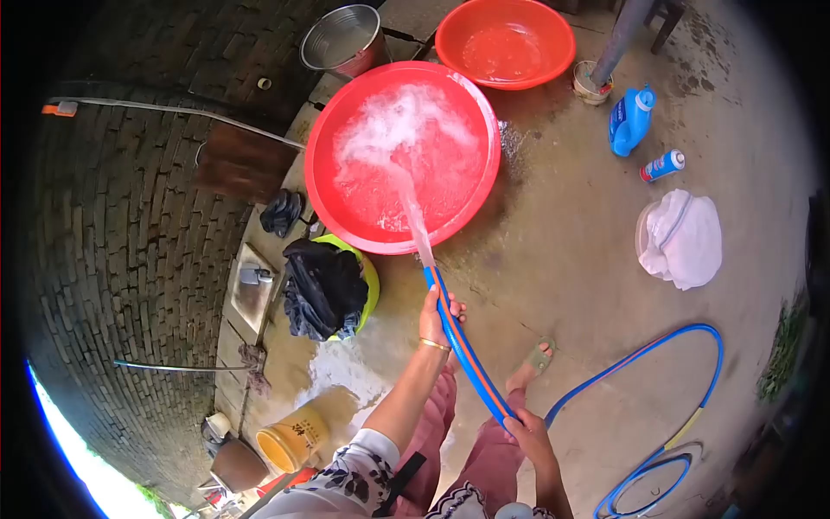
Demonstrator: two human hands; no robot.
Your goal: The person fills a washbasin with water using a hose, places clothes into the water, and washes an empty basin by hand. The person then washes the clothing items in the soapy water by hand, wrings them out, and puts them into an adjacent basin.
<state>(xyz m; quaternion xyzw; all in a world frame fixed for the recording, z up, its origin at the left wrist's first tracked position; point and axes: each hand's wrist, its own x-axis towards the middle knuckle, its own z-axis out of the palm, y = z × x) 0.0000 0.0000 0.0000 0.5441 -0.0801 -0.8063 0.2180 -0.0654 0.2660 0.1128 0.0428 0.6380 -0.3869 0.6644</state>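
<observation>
My left hand (439, 318) is wrapped round a blue hose (469, 356) with an orange stripe, just behind its open end. Farther back on the same hose, my right hand (526, 432) grips it near my leg. Water (413, 208) streams from the hose end into a large red basin (316, 173), where white foam (380, 121) floats at the far side. Beside the basin's near left edge, dark cloth (324, 285) hangs over a yellow-green tub (372, 290).
Behind the basin are a metal bucket (341, 39) and an orange-red basin (566, 52). A blue jug (630, 121), a spray can (663, 165) and a pink-white bundle (683, 238) stand right. A yellow bucket (298, 437) is lower left. Hose coils lie lower right.
</observation>
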